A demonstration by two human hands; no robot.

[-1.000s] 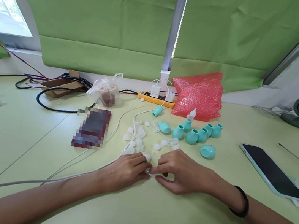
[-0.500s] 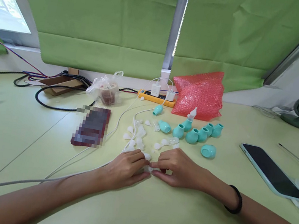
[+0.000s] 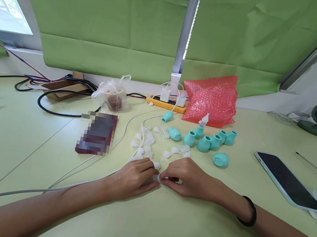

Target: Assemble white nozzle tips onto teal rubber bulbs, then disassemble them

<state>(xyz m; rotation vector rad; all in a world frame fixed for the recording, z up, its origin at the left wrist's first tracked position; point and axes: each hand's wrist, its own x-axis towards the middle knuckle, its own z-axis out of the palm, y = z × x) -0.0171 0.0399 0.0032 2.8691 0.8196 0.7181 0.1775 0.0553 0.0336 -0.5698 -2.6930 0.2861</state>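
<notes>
Apparently pinching part, lower centre, with nearly closed left hand and right hand. Probably light, slick, springy; best held endwise.

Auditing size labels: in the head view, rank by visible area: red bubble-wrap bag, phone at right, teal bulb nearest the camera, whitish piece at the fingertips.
1. Red bubble-wrap bag
2. Phone; nearer the camera, so perhaps enlarged
3. Nearest teal bulb
4. Whitish piece; partly hidden, so ranked by its visible part

No legible txt, nos. or brands. Dk red item on table, approx 8–9 o'clock from view ctr: pixelated, unreadable.
</notes>
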